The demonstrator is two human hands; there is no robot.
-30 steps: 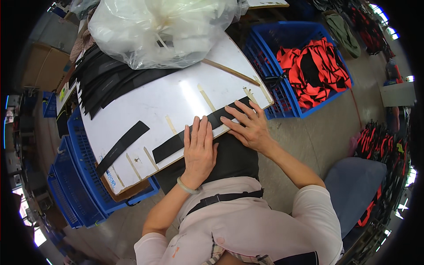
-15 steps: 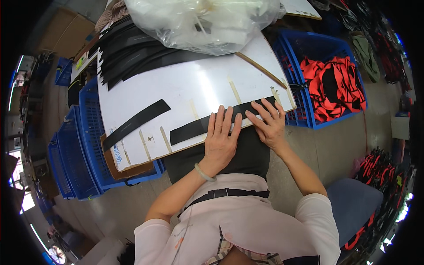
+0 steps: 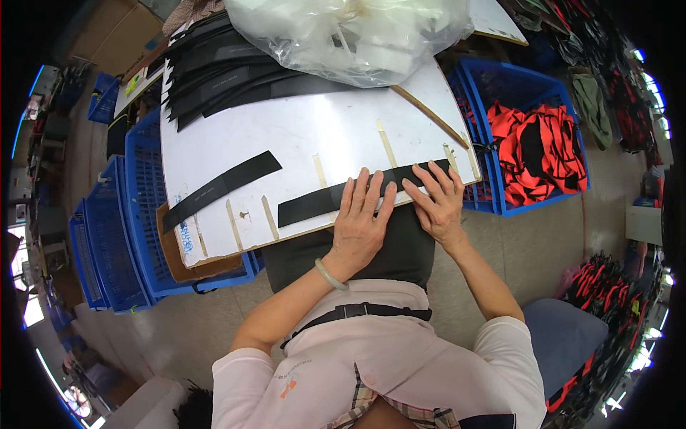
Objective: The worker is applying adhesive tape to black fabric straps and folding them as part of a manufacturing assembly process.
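Observation:
A black fabric strip lies along the front edge of the white tabletop. My left hand rests flat on the middle of it, fingers stretched out. To its right, my right hand presses flat on the strip near its right end, fingers extended and slightly apart. A second black strip lies slantwise on the left of the table, touched by neither hand. Several more black strips are piled at the back left of the tabletop.
A clear plastic bag of whitish material sits at the table's back. A thin wooden stick lies at the right. Blue crates flank the table; the right one holds red and black pieces. A padded seat stands at lower right.
The view has shifted slightly. Both hands stay flat on the front strip in nearly the same places, and the strips keep their positions on the table.

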